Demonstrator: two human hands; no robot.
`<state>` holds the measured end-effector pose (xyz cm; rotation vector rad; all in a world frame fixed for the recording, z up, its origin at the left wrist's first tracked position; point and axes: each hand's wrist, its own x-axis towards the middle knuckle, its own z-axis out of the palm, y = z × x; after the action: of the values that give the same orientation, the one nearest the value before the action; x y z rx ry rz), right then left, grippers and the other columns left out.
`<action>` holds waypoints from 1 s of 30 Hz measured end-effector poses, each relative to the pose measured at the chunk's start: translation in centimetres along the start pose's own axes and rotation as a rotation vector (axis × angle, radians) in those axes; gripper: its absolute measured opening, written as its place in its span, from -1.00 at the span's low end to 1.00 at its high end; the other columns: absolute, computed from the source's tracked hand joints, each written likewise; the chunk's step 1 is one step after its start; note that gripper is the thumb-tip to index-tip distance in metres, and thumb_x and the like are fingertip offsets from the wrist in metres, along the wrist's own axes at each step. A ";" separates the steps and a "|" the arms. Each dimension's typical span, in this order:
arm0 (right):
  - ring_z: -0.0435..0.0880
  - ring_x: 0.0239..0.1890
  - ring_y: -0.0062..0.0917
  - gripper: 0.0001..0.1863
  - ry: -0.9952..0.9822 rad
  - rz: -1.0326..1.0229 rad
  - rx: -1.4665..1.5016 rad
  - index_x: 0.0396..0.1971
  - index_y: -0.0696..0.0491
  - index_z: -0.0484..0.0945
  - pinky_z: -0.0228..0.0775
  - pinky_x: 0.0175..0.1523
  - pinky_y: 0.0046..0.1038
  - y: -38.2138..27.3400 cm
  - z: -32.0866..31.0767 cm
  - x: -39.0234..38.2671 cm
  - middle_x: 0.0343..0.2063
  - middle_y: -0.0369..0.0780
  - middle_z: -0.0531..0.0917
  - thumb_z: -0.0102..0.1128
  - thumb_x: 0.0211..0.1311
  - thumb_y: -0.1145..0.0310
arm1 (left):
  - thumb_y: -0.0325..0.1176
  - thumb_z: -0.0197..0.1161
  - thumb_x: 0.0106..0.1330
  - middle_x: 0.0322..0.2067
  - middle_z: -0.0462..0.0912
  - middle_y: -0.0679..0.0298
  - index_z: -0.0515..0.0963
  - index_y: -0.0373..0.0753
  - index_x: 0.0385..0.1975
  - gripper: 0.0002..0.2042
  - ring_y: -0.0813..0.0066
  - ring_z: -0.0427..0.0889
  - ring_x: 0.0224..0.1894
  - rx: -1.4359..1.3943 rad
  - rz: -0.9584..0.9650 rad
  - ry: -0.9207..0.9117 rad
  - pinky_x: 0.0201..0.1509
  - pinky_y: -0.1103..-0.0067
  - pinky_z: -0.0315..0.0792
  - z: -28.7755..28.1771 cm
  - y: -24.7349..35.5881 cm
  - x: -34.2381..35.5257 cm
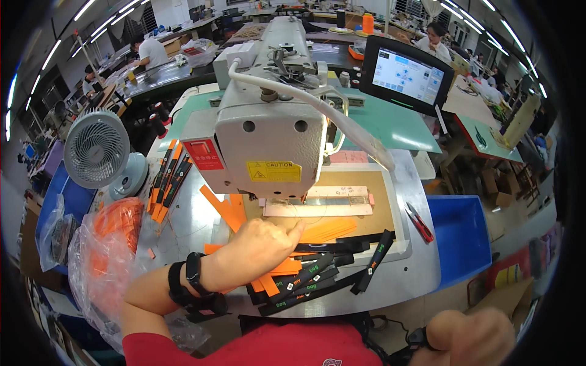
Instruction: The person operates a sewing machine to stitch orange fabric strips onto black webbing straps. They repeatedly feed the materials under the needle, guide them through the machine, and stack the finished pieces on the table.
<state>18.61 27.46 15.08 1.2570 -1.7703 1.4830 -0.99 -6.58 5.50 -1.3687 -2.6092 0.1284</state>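
On the metal worktop (400, 287), just before the sewing machine (268, 140), stacked orange strips (329, 230) run left to right — left end beside the nearer left hand (265, 241), fingers curled, any pinch hidden. Right of the machine, the right hand (479, 338) blurs — grip unclear.

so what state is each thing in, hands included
left hand: fingers partly curled
right hand: blurred, grip unclear
orange strips: loose, overlapping
black strips: loosely piled, overlapping
snips: lying down, open or shut unclear
control screen: lit
fan: upright, spinning unclear
plastic bag: crumpled
ceiling lights: on
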 end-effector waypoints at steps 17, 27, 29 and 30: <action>0.60 -0.07 -0.14 -0.55 -0.320 0.754 -1.269 0.04 0.23 0.57 0.47 0.00 -0.16 18.8 -5.1 -7.2 -0.10 -0.06 0.56 0.40 0.11 0.50 | -0.44 0.24 0.10 -0.61 0.58 0.23 0.58 -0.30 -0.43 -0.91 0.29 0.67 -0.56 0.047 0.055 0.237 -0.50 0.45 0.54 6.6 -3.2 2.5; 0.62 -0.19 -0.02 -0.75 -0.226 0.897 -1.096 -0.09 0.20 0.63 0.48 -0.07 -0.11 22.2 -7.0 -8.3 -0.23 0.00 0.55 0.29 0.22 0.52 | -0.49 0.21 0.13 -0.37 0.67 0.18 0.64 -0.27 -0.37 -0.89 0.12 0.72 -0.22 -0.187 -0.189 0.055 -0.19 0.31 0.62 5.6 -6.8 -2.5; 0.62 -0.20 -0.01 -0.79 -0.201 0.888 -1.084 -0.14 0.20 0.64 0.48 -0.08 -0.09 23.3 -7.4 -8.1 -0.24 0.01 0.56 0.28 0.22 0.51 | -0.54 0.22 0.12 -0.29 0.69 0.14 0.66 -0.30 -0.32 -0.84 0.03 0.72 -0.21 -0.329 -0.260 0.106 -0.17 0.27 0.61 5.1 -7.6 -3.0; 0.63 -0.20 0.00 -0.80 -0.208 0.883 -1.090 -0.16 0.20 0.64 0.49 -0.07 -0.09 24.1 -7.1 -7.9 -0.24 0.01 0.56 0.28 0.22 0.51 | -0.56 0.28 0.11 -0.26 0.70 0.10 0.69 -0.28 -0.21 -0.77 0.01 0.71 -0.20 -0.354 -0.292 0.087 -0.11 0.27 0.59 6.5 -8.7 -3.9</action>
<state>-0.29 36.21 -0.97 0.0351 -2.8280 0.4234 -7.15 -14.66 0.12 -1.0338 -2.8117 -0.4435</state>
